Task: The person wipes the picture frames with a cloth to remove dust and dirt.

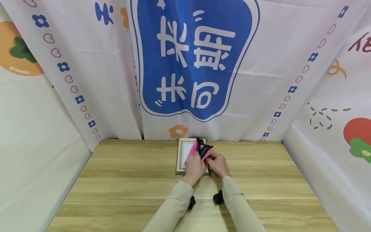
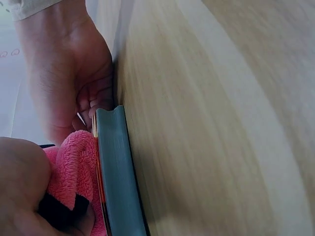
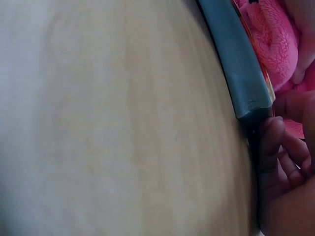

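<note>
A picture frame (image 1: 179,158) with a pale border lies at the table's back edge; its blue-grey side (image 2: 117,162) shows in the left wrist view. My left hand (image 1: 193,168) grips a fluffy pink cloth (image 2: 76,162) with black trim, which lies against the frame's face. At the near right corner of the frame, my right hand (image 1: 218,165) holds the edge with curled fingers. In the right wrist view, the fingers (image 3: 270,140) sit right at that corner. The cloth covers the frame's right part.
The wood-grain table (image 1: 130,190) spreads around the frame. A printed white curtain (image 1: 121,80) hangs directly behind it, and white cloth walls stand at both sides. Two small black devices (image 1: 218,197) show by the wrists.
</note>
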Motion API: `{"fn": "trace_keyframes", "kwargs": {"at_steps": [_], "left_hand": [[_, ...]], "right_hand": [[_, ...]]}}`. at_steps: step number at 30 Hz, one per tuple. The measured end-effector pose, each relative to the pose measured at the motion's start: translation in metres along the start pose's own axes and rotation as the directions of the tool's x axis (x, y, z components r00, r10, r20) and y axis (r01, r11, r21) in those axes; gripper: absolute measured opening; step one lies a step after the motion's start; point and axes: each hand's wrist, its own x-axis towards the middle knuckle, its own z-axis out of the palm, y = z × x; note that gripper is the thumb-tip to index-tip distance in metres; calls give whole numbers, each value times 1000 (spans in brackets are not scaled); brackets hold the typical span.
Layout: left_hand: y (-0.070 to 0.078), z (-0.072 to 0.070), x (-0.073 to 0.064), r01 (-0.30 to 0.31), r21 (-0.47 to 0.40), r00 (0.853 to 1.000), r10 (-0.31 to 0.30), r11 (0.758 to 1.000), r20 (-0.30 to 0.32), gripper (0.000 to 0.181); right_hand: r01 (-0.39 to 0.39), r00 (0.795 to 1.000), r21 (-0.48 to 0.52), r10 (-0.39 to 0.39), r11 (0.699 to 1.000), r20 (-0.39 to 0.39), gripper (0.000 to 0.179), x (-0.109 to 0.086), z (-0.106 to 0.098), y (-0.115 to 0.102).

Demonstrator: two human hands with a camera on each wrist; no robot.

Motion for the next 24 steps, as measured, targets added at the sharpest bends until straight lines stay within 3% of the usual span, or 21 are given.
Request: {"fn": "trace_keyframes", "kwargs": {"at_steps": [8, 10, 13, 15, 17, 20, 24], "left_hand": [[-3, 0, 1, 32, -142, 999, -34, 989, -8, 16], [-12, 12, 3, 15, -178, 999, -23, 984, -44, 18], [-22, 15, 9, 62, -279, 996, -76, 958, -42, 16], [-27, 9, 14, 123, -355, 992, -126, 927, 14, 17], [-26, -10, 18, 228, -414, 973, -192, 882, 126, 19], [-24, -32, 25, 303, -477, 950, -220, 825, 223, 19], [-24, -54, 32, 314, -529, 947, -219, 788, 236, 16]], "right_hand": [[-4, 1000, 26, 4, 1000, 4, 25, -1, 0, -3], [-9, 1000, 30, 9, 1000, 5, 26, -1, 1, -3], [-22, 1000, 51, 22, 998, 11, 28, -1, 1, -4], [-35, 999, 69, 34, 997, 19, 30, -1, 2, -5], [-48, 999, 85, 46, 995, 26, 31, -1, 3, -7], [-66, 997, 96, 63, 993, 34, 32, -2, 2, -8], [-87, 996, 113, 84, 990, 35, 32, -4, -1, -7]]}}
